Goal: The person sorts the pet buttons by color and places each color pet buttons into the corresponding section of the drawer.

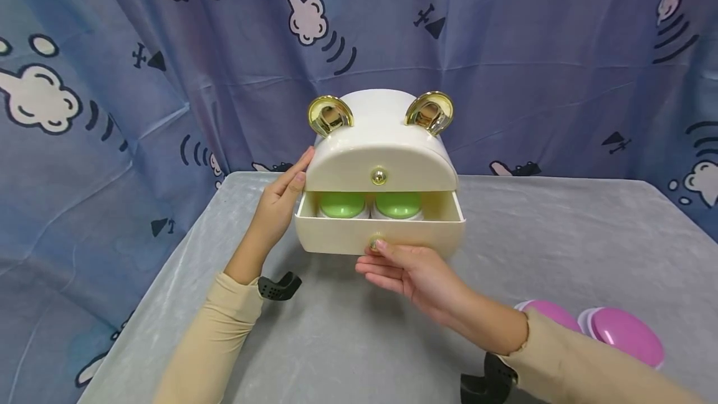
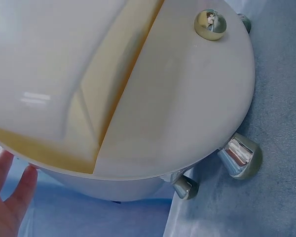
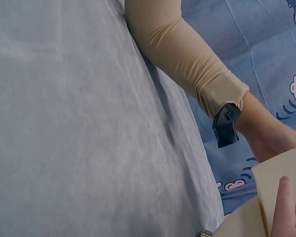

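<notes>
A white rounded storage box (image 1: 381,142) with gold ear-shaped horns stands near the middle of the table. Its lower drawer (image 1: 331,237) is pulled out, and two green-lidded jars (image 1: 343,204) sit side by side inside. My left hand (image 1: 282,201) rests against the box's left side with fingers extended; its fingertips also show beside the box in the left wrist view. At the drawer's front, my right hand (image 1: 417,273) pinches the small gold knob (image 1: 374,244) between thumb and finger. The upper compartment's gold knob (image 1: 379,176) is untouched. In the right wrist view, the drawer (image 3: 281,168) is only partly visible.
Two pink-lidded jars (image 1: 627,335) stand at the right, partly behind my right forearm. A grey cloth covers the table (image 1: 561,235). Behind it hangs a blue patterned curtain (image 1: 235,30). Gold feet (image 2: 242,155) show under the box.
</notes>
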A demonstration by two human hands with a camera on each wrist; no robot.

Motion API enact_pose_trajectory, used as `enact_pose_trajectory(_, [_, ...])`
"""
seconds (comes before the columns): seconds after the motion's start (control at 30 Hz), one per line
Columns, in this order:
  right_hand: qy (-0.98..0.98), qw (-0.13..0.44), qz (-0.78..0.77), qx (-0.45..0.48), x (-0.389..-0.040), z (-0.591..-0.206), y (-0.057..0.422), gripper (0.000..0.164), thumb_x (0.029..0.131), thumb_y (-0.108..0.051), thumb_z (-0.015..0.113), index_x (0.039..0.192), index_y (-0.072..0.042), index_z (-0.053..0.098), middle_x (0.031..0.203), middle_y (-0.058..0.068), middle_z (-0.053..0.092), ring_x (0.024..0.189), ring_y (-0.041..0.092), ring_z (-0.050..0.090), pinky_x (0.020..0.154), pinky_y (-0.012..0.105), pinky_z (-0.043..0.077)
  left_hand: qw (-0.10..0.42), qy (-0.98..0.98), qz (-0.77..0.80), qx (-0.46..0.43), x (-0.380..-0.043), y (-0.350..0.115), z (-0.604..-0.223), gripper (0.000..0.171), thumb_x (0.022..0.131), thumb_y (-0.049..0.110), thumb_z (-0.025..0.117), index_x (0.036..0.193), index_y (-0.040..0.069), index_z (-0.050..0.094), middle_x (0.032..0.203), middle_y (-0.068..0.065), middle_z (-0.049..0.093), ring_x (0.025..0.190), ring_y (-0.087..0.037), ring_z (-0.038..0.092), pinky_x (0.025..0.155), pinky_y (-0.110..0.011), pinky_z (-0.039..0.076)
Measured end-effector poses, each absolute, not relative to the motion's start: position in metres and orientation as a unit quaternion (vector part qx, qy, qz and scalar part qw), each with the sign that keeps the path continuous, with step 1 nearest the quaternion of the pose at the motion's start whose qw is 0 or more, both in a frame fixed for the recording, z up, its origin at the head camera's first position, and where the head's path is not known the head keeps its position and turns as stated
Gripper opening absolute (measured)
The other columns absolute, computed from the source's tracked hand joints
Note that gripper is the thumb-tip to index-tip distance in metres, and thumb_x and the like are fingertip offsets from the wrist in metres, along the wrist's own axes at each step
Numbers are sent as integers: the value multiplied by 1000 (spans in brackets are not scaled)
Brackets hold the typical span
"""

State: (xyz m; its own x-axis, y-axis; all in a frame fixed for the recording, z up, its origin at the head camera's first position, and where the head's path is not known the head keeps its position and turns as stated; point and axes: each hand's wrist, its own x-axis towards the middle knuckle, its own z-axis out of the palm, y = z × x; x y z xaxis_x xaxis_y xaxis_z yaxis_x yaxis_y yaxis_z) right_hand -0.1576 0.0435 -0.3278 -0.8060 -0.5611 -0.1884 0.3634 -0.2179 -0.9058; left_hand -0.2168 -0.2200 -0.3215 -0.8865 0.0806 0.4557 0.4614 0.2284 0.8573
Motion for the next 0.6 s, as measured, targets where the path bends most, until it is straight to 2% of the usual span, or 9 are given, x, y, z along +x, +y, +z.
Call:
enact_pose_trajectory(0.3, [571, 265, -772, -92, -174, -332, 37, 29, 104, -15, 52, 120, 8, 57, 98, 4, 76, 95, 13, 74, 92, 28, 59, 158, -764, -598, -181, -216, -220, -321, 43, 108, 20, 41, 150, 10, 45, 159, 0, 39, 149, -10, 32, 125, -30, 26])
enact_pose_trajectory(0.6, [591, 233, -766, -102, -188, -335, 34, 37, 104, -17, 53, 126, 13, 56, 95, 3, 77, 92, 13, 75, 89, 27, 60, 154, -763, -600, -183, -216, -221, -321, 43, 109, 20, 40, 150, 11, 44, 160, 1, 38, 149, -9, 32, 125, -30, 26])
